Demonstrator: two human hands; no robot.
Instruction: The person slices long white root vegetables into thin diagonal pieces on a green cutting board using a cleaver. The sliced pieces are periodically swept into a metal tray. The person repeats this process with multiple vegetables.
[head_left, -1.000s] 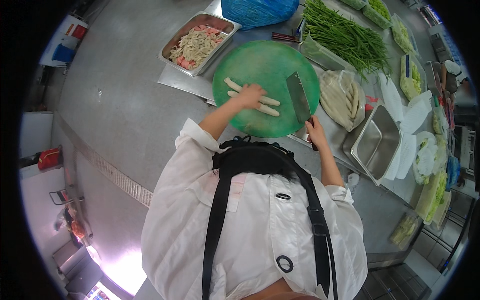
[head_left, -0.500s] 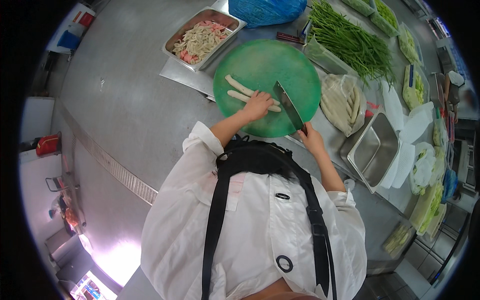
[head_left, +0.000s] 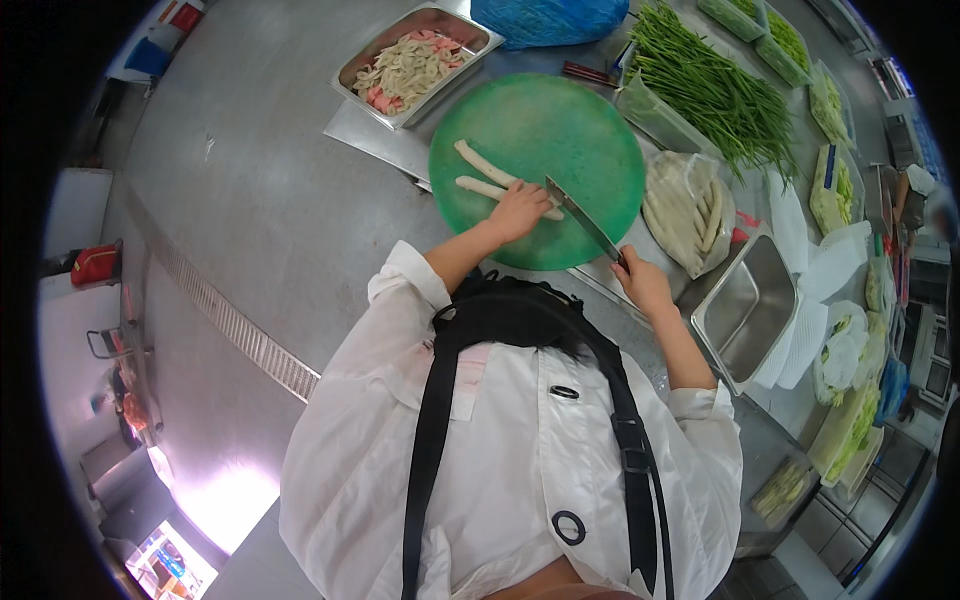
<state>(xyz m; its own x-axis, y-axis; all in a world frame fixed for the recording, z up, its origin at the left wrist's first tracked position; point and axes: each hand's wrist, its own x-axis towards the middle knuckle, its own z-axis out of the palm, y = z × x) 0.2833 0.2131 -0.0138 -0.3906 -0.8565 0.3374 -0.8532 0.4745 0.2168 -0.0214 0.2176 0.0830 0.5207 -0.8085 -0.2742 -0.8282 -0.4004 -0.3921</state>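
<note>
A round green cutting board [head_left: 540, 115] lies in front of me with two long, pale, sausage-shaped pieces on it. Side by side, the farther pale piece [head_left: 480, 161] and the nearer pale piece [head_left: 477, 187] run under my left hand [head_left: 521, 211], whose curled fingers press on them. Their right ends show just past my fingertips. My right hand [head_left: 643, 281] is wrapped round the handle of a cleaver [head_left: 586, 220]. Its blade slants across the board's right part, edge toward the pale pieces, with the tip close to my left fingers. Whether it touches them I cannot tell.
A steel tray [head_left: 345, 75] of sliced pale and pink pieces stands far left, near a blue plastic bag [head_left: 548, 22]. Right of the board are a clear bag of pale pieces [head_left: 688, 212], a bare steel pan [head_left: 748, 310], and long green stalks [head_left: 705, 90] in a container.
My right hand has shifted right and slightly nearer. The cleaver has turned, its blade now lying more slanted and its tip closer to my left hand. My left hand stays on the pale pieces.
</note>
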